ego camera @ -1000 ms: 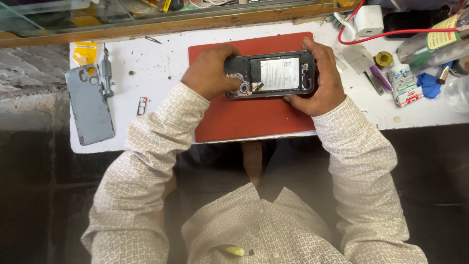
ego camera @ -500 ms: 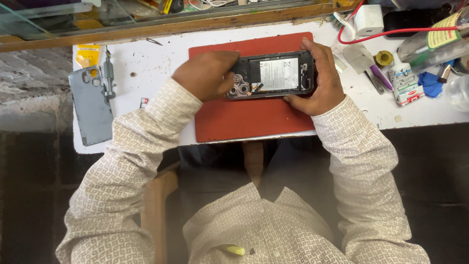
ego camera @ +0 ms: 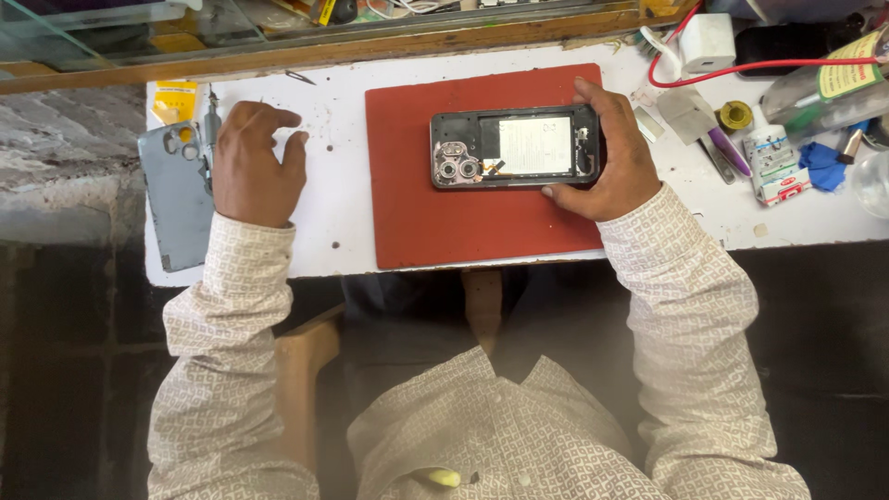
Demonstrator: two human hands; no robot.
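Note:
An opened phone (ego camera: 514, 148) with its back removed lies lengthwise on a red mat (ego camera: 463, 213), camera lenses at its left end. My right hand (ego camera: 611, 157) grips the phone's right end, thumb on the top edge, fingers under the bottom edge. My left hand (ego camera: 255, 162) rests far to the left on the white table (ego camera: 343, 185), fingers loosely curled, right beside a small screwdriver (ego camera: 209, 130) and the grey back cover (ego camera: 176, 194). I cannot see anything held in it.
At the right stand a white charger (ego camera: 708, 42) with a red cable (ego camera: 759, 67), a tape roll (ego camera: 736, 114), a bottle (ego camera: 824, 88), a small white box (ego camera: 773, 162), a blue cloth (ego camera: 820, 165) and tweezers (ego camera: 718, 157). A wooden ledge (ego camera: 370, 46) runs behind.
My left hand has left the phone's left end and moved left across the table to the screwdriver and back cover. My right hand still holds the phone.

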